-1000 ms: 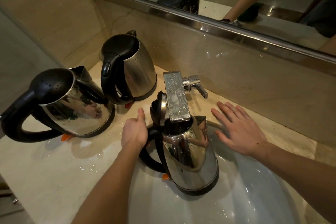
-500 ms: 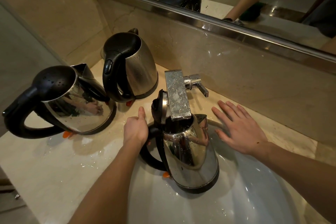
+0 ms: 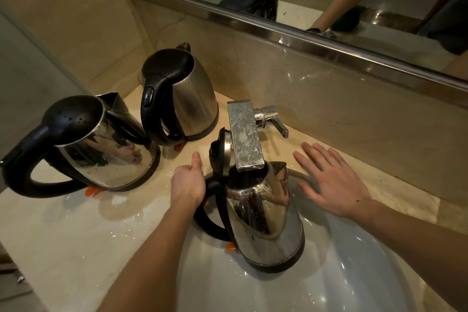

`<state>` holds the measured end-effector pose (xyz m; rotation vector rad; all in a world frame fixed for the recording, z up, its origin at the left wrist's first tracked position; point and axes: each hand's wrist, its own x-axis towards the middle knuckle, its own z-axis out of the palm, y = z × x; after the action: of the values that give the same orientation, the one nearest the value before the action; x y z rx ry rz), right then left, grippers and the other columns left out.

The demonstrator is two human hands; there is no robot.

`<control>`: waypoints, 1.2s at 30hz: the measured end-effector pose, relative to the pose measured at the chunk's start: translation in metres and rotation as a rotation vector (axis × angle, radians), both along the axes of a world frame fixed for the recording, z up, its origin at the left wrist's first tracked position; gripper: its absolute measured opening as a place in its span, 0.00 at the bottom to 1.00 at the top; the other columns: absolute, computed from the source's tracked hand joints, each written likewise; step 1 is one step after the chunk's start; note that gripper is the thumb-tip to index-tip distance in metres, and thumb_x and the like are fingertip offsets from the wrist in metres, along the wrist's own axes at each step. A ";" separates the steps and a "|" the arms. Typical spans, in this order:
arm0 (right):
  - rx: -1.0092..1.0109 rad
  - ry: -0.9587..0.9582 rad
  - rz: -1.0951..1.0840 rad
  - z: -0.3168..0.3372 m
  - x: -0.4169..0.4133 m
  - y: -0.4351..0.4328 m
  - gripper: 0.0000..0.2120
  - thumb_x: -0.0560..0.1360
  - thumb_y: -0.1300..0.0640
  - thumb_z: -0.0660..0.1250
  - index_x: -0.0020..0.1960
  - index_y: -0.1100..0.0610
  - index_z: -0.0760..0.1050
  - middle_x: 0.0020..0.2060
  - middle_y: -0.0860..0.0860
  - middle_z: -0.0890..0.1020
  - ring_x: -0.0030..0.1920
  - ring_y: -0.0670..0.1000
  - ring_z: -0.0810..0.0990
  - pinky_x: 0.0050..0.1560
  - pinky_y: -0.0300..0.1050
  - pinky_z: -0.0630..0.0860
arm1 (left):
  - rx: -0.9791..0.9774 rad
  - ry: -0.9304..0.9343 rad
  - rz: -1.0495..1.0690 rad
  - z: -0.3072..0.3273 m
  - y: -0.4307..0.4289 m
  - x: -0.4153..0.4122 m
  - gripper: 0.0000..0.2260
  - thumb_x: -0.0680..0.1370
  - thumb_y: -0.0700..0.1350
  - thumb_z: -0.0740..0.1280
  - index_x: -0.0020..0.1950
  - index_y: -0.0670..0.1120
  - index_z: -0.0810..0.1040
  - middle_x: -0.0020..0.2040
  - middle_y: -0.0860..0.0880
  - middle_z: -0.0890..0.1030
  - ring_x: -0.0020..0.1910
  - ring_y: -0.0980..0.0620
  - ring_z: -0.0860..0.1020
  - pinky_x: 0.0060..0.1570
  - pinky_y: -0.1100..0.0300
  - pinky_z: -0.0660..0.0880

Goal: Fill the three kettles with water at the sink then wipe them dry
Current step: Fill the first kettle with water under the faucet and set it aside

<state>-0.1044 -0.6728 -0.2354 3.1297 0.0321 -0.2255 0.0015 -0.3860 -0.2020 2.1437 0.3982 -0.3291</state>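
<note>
Dim warm light, glare on wet steel kettles [image 3: 263,215], wide-angle bending at edges.

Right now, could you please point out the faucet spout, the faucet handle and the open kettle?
faucet spout [image 3: 247,139], head view, flat top face.
faucet handle [image 3: 281,128], head view, lever end.
open kettle [image 3: 263,218], head view, steel body.

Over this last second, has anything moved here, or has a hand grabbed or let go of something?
Nothing visibly changed. The left hand still grips the handle of the sink kettle, its lid open under the tap; the right hand stays flat on the counter beside it. The left kettle and the back kettle stand where they were.
</note>
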 end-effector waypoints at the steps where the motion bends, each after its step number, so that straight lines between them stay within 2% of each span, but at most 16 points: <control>1: 0.003 0.000 -0.001 0.000 0.000 0.000 0.33 0.78 0.34 0.41 0.80 0.47 0.49 0.79 0.51 0.52 0.79 0.52 0.49 0.75 0.54 0.48 | 0.002 -0.004 -0.001 0.000 0.000 0.000 0.25 0.85 0.57 0.52 0.32 0.44 0.65 0.30 0.46 0.69 0.31 0.49 0.69 0.43 0.53 0.67; 9: -0.001 0.003 -0.002 0.001 0.000 0.000 0.33 0.78 0.35 0.44 0.79 0.48 0.52 0.79 0.52 0.56 0.78 0.54 0.53 0.75 0.54 0.50 | -0.002 0.008 0.003 -0.001 0.000 0.001 0.25 0.84 0.58 0.52 0.33 0.44 0.66 0.32 0.45 0.70 0.33 0.48 0.71 0.44 0.53 0.69; 13: 0.002 0.001 0.000 0.000 0.000 0.000 0.33 0.78 0.34 0.40 0.79 0.47 0.51 0.79 0.52 0.55 0.78 0.53 0.52 0.75 0.55 0.49 | -0.011 0.009 0.010 0.000 0.000 0.000 0.25 0.84 0.58 0.52 0.33 0.43 0.66 0.32 0.44 0.71 0.34 0.47 0.72 0.45 0.52 0.71; 19: -0.006 0.008 0.000 -0.001 0.001 -0.001 0.33 0.78 0.34 0.42 0.80 0.46 0.48 0.79 0.51 0.51 0.79 0.52 0.48 0.76 0.54 0.47 | -0.012 0.012 0.018 0.001 0.000 0.001 0.25 0.84 0.59 0.52 0.33 0.43 0.65 0.32 0.44 0.72 0.34 0.46 0.73 0.47 0.49 0.73; 28: -0.009 0.015 0.002 -0.002 0.000 -0.001 0.33 0.78 0.35 0.42 0.80 0.46 0.46 0.79 0.50 0.50 0.79 0.52 0.47 0.76 0.54 0.48 | -0.021 0.033 0.019 -0.001 0.000 0.001 0.26 0.83 0.60 0.52 0.36 0.42 0.69 0.35 0.43 0.75 0.38 0.43 0.77 0.50 0.47 0.75; 32: -0.009 0.017 0.003 -0.002 0.001 -0.001 0.33 0.78 0.34 0.41 0.80 0.46 0.45 0.80 0.50 0.49 0.79 0.52 0.46 0.77 0.55 0.49 | -0.009 0.013 0.013 0.001 -0.001 0.000 0.25 0.84 0.59 0.52 0.34 0.43 0.68 0.33 0.44 0.73 0.35 0.47 0.73 0.45 0.52 0.69; 36: -0.008 0.019 0.002 0.000 0.001 -0.001 0.33 0.78 0.34 0.41 0.80 0.46 0.46 0.79 0.51 0.49 0.79 0.52 0.47 0.77 0.56 0.50 | -0.008 0.014 0.007 0.001 -0.001 0.000 0.25 0.84 0.58 0.52 0.34 0.43 0.66 0.33 0.44 0.71 0.34 0.47 0.72 0.44 0.53 0.68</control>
<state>-0.1038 -0.6734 -0.2359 3.1199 0.0347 -0.2541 0.0010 -0.3870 -0.2006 2.1327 0.4115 -0.3410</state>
